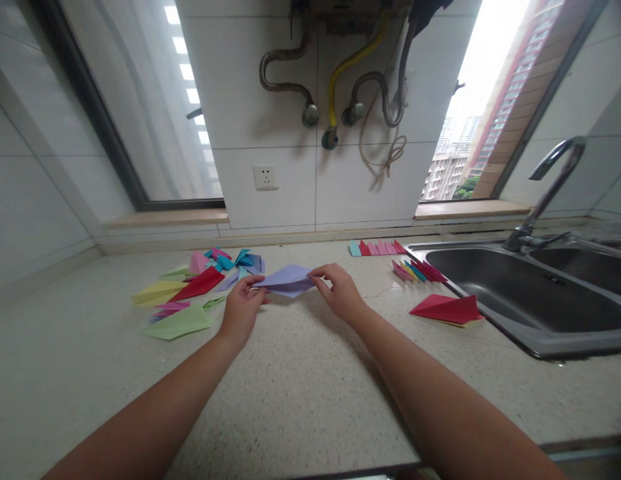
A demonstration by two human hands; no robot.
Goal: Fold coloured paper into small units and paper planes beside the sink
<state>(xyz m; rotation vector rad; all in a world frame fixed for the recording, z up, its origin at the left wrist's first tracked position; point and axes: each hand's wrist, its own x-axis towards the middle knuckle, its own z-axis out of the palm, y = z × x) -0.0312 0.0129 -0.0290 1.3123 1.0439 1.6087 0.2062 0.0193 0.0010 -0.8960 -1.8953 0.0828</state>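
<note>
A folded lavender sheet of paper (289,280) is held above the counter between both hands. My left hand (243,305) pinches its left end, thumb on the near side. At the right end, my right hand (337,288) grips the paper's tip between thumb and fingers. Close to my left hand lies a group of folded papers: a red one (199,284), a yellow one (157,292) and a light green one (177,323). Behind them are blue and pink folded pieces (220,259), partly overlapping.
On the right, a red folded paper (446,308) lies beside the steel sink (520,347). Small colourful folded pieces (417,271) stand near the sink's edge, with a pink and red row (377,248) behind. A curved faucet (545,193) rises over the sink.
</note>
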